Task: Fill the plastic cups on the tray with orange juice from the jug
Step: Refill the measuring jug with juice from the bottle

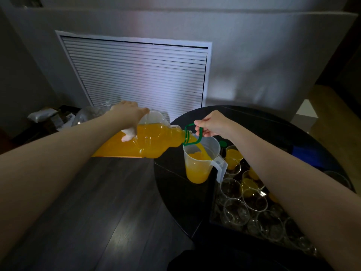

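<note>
And the big juice bottle (148,139) is tipped almost flat, neck over the jug (199,163), with an orange stream running from the mouth into it. The jug stands on the round dark bench (175,182) just left of the tray (213,210) and looks roughly a third full.

That bottle looks heavy: it is large, mostly full, and the liquid shifts toward the neck as it tilts. The clear thin plastic walls probably give under a squeeze and may be slick, so two holds make sense, one at the fat base and one at the neck.

That is just what we see. The left hand (129,118) reaches out with the arm near full stretch, palm over the bottle's rear end, fingers (127,136) curled down round it and showing through the juice. The right hand (213,124) comes in from the right, forearm crossing over the tray, fingers hooked through the green carry loop (192,133) at the neck, steadying the spout.

On the tray, the plastic cups (236,212) stand packed close together; the nearer ones look empty, while a few at the far end (233,155) hold juice. They look light, flimsy and easily knocked. A green cap (222,143) lies just behind the jug.
</note>
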